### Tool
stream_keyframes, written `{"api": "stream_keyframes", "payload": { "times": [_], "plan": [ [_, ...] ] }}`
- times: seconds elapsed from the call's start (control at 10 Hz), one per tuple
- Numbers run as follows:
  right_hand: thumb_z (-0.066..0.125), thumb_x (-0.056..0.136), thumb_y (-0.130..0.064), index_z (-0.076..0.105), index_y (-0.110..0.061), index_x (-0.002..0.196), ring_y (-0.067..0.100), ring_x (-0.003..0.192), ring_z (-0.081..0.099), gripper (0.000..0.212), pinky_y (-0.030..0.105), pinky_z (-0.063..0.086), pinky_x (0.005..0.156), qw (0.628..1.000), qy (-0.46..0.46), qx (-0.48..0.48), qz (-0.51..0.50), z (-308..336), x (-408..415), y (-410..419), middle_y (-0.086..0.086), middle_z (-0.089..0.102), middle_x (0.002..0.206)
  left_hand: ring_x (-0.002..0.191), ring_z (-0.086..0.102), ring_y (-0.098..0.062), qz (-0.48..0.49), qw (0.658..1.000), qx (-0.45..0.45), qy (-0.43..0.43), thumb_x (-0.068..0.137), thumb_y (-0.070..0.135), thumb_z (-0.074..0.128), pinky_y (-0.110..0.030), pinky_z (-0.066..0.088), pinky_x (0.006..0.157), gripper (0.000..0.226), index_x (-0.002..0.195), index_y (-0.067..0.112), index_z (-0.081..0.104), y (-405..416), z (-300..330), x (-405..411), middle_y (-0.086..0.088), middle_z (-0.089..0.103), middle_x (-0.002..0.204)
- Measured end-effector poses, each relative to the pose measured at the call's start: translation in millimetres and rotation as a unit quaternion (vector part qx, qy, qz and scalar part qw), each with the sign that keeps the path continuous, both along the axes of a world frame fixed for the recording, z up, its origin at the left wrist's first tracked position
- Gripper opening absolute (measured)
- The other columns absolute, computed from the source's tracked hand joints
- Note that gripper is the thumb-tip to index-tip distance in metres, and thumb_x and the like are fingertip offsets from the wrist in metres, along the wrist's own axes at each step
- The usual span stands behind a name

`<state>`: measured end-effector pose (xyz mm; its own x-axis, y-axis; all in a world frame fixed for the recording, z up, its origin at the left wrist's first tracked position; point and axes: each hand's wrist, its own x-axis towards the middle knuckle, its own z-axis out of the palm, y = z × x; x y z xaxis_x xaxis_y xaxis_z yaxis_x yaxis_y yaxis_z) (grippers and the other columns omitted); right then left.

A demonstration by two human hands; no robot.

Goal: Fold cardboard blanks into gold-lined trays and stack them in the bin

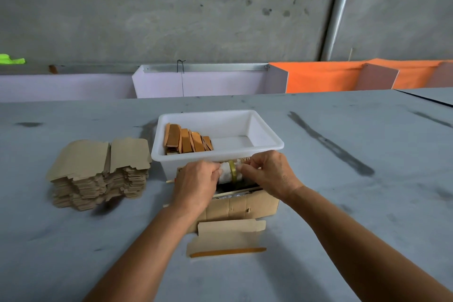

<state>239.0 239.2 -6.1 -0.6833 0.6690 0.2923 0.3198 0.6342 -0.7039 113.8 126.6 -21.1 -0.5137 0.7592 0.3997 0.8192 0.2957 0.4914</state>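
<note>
Hands meet at centre frame over a small cardboard box [241, 206] that stands just in front of the white bin [266, 141]. The left hand [196, 182] and right hand [268, 171] each pinch an end of a white roll [226, 174] ringed by a yellow-green band [232, 171]; both grips are curled tight on it, fingertips close to the band. What the roll is cannot be told; it may be tape or liner.

One blank [226, 238] lies flat on the table [367, 203] below the box, lower centre, a gold strip along its near edge, with nobody holding it. A stack of blanks [100, 174] sits at left. Folded trays [187, 142] lean in the bin's left half.

Risks, as I judge them: the band could snap loose or slide off and let the roll unwind. A pull on the roll may tip the box or shove it against the bin. A forearm passing low could sweep the loose blank off its place, or crease it. The leaning trays may topple if the bin is knocked.
</note>
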Motion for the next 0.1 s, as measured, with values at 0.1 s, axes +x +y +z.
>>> {"api": "stream_keyframes", "payload": {
  "times": [0.1],
  "plan": [
    [0.062,0.090,-0.019,0.064,-0.014,0.063,0.009,0.057,0.049,0.027,0.010,0.037,0.055,0.999,0.011,0.001,0.034,3.7,1.7,-5.7,-0.003,0.055,0.060,0.097,0.063,-0.016,0.006,1.000,0.015,0.007,0.094,0.026,0.054,-0.032,0.050,0.088,0.026,0.115,0.018,0.067,-4.4,2.3,3.5,-0.001,0.070,0.106]
  ]
}}
